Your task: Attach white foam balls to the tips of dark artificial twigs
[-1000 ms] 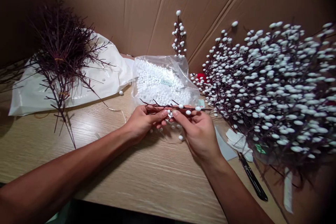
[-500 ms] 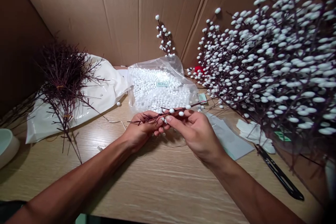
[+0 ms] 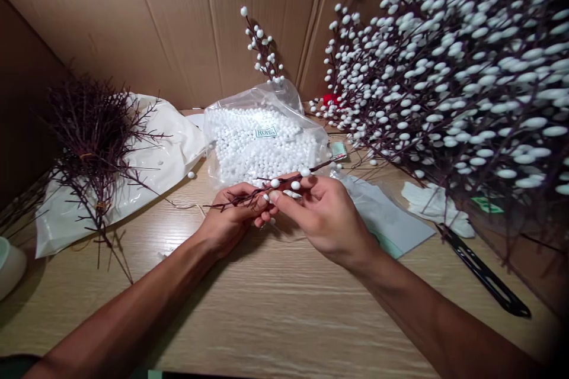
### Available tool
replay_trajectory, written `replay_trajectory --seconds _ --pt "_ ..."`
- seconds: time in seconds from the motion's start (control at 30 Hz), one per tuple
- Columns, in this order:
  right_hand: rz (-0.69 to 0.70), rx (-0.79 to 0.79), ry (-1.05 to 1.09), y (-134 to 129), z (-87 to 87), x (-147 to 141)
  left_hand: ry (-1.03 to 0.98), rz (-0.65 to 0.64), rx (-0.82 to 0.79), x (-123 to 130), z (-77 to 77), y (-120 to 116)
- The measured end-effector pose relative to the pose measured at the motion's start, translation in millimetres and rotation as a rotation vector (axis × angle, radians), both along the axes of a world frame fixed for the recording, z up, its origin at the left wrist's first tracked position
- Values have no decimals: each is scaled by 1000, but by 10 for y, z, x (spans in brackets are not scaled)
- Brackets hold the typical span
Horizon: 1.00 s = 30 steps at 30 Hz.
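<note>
Between my two hands lies a dark brown artificial twig [image 3: 284, 180] with several white foam balls on its branches. My left hand [image 3: 235, 208] is closed around the bare-tipped end of the twig. With thumb and fingers pinched, my right hand [image 3: 317, 207] grips a small white ball [image 3: 265, 196] at a branch tip, beside my left fingertips; part of the twig rests against these fingers too. Right behind the hands is a clear plastic bag [image 3: 267, 148] full of white foam balls.
Bare brown twigs [image 3: 93, 136] lie bundled on a white plastic bag [image 3: 164, 160] at left. A large mass of white-berried branches [image 3: 444, 83] fills the right. A black-handled knife [image 3: 484, 272] and crumpled tissue [image 3: 438, 207] lie below it. Cardboard [image 3: 178, 35] stands behind.
The camera view has shifted a little, so the scene sits differently in the frame. My hands keep hold of the twig, with fingers still at the small ball.
</note>
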State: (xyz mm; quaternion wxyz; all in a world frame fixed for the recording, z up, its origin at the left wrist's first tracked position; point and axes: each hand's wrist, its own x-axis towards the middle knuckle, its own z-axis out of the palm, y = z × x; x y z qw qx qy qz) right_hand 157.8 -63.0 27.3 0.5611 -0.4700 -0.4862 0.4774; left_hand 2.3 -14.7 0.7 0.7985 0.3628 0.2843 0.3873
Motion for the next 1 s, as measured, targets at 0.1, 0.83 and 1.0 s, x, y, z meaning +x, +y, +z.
replay_trajectory --seconds 0.1,0.83,1.0 --pt "-10 12 -12 1 -9 3 6 1 7 1 -3 -5" --pt "18 -38 -47 19 100 101 -9 15 -21 14 9 8" --pt "13 -61 -43 20 102 113 -33 13 -24 9 -1 12"
